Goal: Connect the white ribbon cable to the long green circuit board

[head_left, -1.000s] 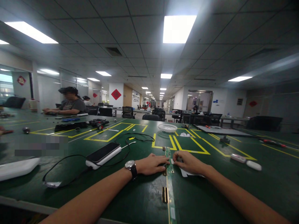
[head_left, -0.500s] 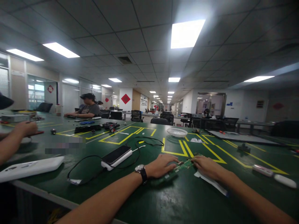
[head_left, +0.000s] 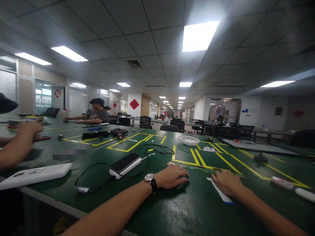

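Observation:
A long, narrow green circuit board (head_left: 200, 168) lies on the green tabletop, just beyond both hands. My left hand (head_left: 172, 176), with a watch (head_left: 150, 180) on its wrist, rests palm down with fingers extended at the near side of the board's left part. I cannot tell whether it touches the board. My right hand (head_left: 227, 182) lies with fingers stretched over the board's right part, partly hiding it. Beneath and beside that hand is a white strip (head_left: 220, 190) with a blue end.
A black phone (head_left: 126, 162) lies on a white block with a looping black cable. Further off stands a white basket (head_left: 188, 140); crumpled tissue (head_left: 209, 149) lies nearby. A white device (head_left: 36, 175) overhangs the left edge. Another person's hand (head_left: 28, 131) works at left.
The circuit board has gone from tilted and held between both hands to lying flat, further from me. My fingers have loosened and spread; the right hand has moved right.

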### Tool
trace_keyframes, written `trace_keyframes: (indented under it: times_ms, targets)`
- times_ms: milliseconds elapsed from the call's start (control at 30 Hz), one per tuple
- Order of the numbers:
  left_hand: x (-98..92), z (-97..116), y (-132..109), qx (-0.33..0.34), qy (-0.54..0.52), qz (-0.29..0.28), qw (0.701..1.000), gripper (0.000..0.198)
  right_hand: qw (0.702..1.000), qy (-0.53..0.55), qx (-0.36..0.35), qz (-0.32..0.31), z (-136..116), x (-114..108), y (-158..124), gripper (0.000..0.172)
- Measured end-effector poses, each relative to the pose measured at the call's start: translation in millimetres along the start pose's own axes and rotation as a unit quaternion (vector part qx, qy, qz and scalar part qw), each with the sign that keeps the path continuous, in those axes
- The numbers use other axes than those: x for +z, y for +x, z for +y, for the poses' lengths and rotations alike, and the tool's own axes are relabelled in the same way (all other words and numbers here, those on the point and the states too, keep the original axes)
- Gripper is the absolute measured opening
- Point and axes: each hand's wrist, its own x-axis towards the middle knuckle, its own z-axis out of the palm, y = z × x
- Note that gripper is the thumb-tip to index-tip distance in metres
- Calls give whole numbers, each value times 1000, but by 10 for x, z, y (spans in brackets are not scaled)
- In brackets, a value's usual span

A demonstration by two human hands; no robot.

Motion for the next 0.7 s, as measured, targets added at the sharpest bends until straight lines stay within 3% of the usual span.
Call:
trace_keyframes:
  times_ms: [233, 467, 700]
  targets:
    - [17, -7, -2, -1, 12, -4, 1000, 32, 999, 22, -15, -23, 41, 14, -17, 58]
    - [13, -1, -14, -7, 6, -18, 1000, 33, 992, 63, 7, -111, 58, -89, -60, 79]
    - [8, 0, -23, -7, -2, -28, 1000, 36, 985, 97, -7, -139, 121, -106, -88, 90]
